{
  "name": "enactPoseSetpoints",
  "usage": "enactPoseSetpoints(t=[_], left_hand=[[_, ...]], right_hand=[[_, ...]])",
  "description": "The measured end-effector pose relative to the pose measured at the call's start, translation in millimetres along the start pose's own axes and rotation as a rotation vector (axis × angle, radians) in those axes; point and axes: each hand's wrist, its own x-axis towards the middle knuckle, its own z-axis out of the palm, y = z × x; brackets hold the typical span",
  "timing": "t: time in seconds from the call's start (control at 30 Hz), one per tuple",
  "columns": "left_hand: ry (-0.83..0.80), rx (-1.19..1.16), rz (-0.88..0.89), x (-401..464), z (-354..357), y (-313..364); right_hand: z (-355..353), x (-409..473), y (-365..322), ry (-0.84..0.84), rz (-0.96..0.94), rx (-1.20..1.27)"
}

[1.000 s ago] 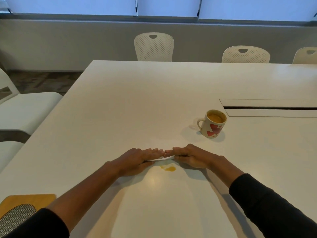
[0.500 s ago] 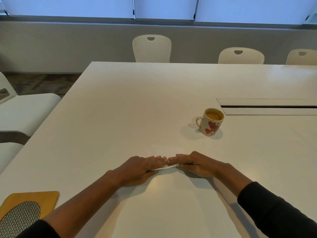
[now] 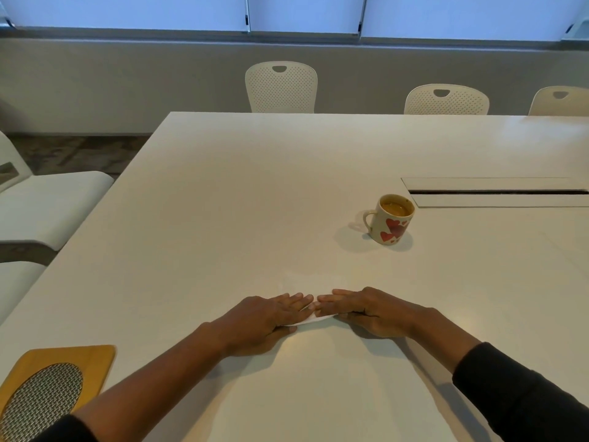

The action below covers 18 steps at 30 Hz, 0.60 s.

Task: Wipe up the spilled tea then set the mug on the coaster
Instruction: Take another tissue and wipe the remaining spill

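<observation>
My left hand (image 3: 266, 320) and my right hand (image 3: 366, 309) lie flat side by side on the white table (image 3: 223, 202), fingertips almost meeting. Both press with straight fingers on a white paper napkin (image 3: 310, 319); only a thin strip of it shows between and under them. No tea spill is visible; the spot is covered by my hands and the napkin. A cream mug with red hearts (image 3: 391, 223), filled with tea, stands upright beyond my right hand, handle to the left. A wooden coaster with a metal mesh inset (image 3: 47, 387) lies at the table's near left corner.
A cable slot with a flap (image 3: 497, 193) is set into the table to the right of the mug. White chairs (image 3: 282, 87) stand along the far edge, and more on the left side (image 3: 47, 202).
Both hands slid the napkin toward me over the yellow tea puddle, which showed in front of them one second ago and is now covered. The mug has not moved.
</observation>
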Motion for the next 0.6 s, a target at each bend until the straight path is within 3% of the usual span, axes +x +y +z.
enactPoseSetpoints(t=[0.3, 0.6], left_hand=[[0.009, 0.043, 0.007, -6.2, 6.9, 8.8], [-0.137, 0.042, -0.015, -14.6, -13.4, 31.3]], right_hand=[[6.3, -8.5, -6.4, 0.04, -0.12, -0.19], [-4.4, -15.3, -26.3, -0.031, 0.028, -0.101]])
